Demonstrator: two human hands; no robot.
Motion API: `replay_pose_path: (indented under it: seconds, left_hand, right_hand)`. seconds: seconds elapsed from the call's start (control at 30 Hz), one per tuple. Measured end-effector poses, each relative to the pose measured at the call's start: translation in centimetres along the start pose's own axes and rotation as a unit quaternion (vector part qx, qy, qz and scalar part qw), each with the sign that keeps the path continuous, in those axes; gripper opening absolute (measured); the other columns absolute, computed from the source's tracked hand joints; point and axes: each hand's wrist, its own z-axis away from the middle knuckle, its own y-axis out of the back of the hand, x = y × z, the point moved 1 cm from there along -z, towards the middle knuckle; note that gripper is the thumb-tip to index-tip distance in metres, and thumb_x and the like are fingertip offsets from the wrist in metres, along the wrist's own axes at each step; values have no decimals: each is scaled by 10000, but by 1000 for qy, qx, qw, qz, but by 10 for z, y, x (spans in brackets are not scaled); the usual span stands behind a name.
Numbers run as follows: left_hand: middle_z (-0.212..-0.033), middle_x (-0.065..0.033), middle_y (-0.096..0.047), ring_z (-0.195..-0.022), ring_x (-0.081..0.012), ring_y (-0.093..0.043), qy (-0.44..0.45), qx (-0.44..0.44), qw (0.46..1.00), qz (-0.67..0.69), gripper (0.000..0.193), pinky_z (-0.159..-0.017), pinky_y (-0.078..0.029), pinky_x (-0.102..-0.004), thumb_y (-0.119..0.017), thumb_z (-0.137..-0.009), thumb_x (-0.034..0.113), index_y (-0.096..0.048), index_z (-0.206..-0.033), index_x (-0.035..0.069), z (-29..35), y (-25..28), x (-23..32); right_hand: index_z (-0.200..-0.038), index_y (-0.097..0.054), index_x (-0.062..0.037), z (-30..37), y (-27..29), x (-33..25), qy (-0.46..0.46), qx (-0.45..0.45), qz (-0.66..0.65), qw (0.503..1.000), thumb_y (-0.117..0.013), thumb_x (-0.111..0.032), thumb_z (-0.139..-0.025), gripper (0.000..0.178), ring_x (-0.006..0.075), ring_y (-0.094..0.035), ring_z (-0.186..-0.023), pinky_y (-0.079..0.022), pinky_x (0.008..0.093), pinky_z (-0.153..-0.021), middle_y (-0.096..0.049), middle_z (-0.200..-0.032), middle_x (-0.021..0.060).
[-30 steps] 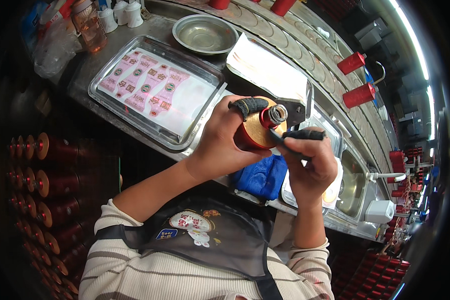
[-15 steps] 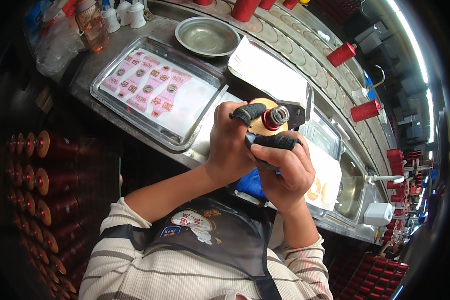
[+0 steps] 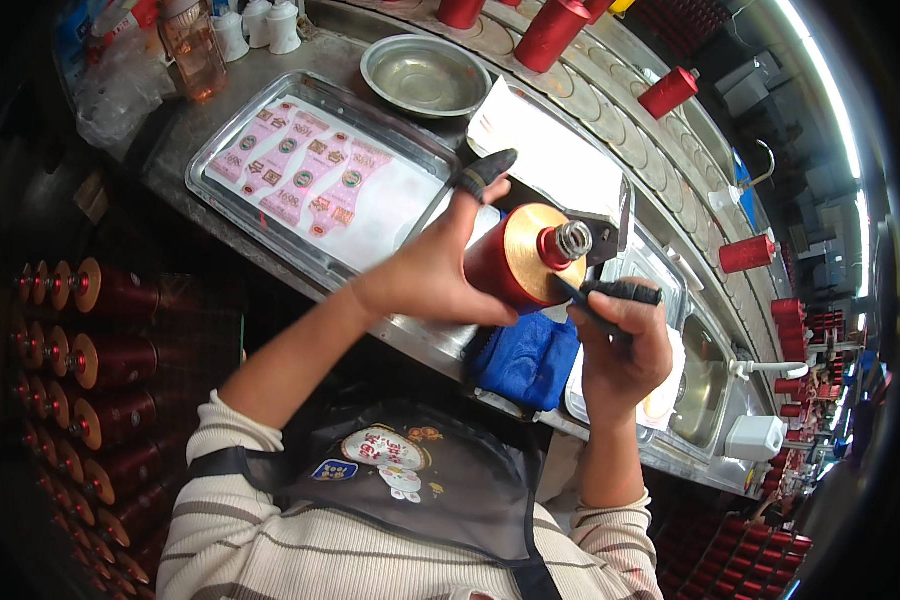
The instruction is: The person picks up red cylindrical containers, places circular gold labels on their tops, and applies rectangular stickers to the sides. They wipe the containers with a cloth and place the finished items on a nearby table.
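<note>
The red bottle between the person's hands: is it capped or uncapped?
Uncapped: the red bottle shows a bare, ridged, glassy neck with no cap over it. Whether anything plugs it inside, I cannot tell.

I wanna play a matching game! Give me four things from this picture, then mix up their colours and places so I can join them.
Things:
1. bottle
2. thin dark tool
3. cloth
4. pink patterned papers

Colours and places:
A. bright blue
B. lying in a metal tray
C. held in the right hand
D. red with a gold shoulder

Right pairs: 1-D, 2-C, 3-A, 4-B
</note>
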Motion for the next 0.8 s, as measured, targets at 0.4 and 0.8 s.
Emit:
replay_pose_path:
  seconds: [0.4, 0.8]
  left_hand:
    - [-1329, -276, -465, -1254, -469, -482, 23, 111, 992, -47, 1106, -1049, -438, -506, -958, -612, 352, -319, -1438, -13, 19, -37, 5]
    - [-1378, -272, -470, -1237, -452, -522, 42, 83, 996, -5, 1125, -1057, -446, -483, -915, -693, 355, -237, -1503, -35, 14, -43, -4]
  right_hand:
    - [-916, -718, -57, -3, -4, -1, 18, -40, -36, 998, -837, 102, -659, 325, 255, -648, -829, -507, 351, -769, -693, -865, 77]
    - [-924, -714, -47, -2, -13, -10, 28, -15, 5, 999, -834, 100, -679, 310, 259, -635, -808, -503, 347, -750, -668, -849, 82]
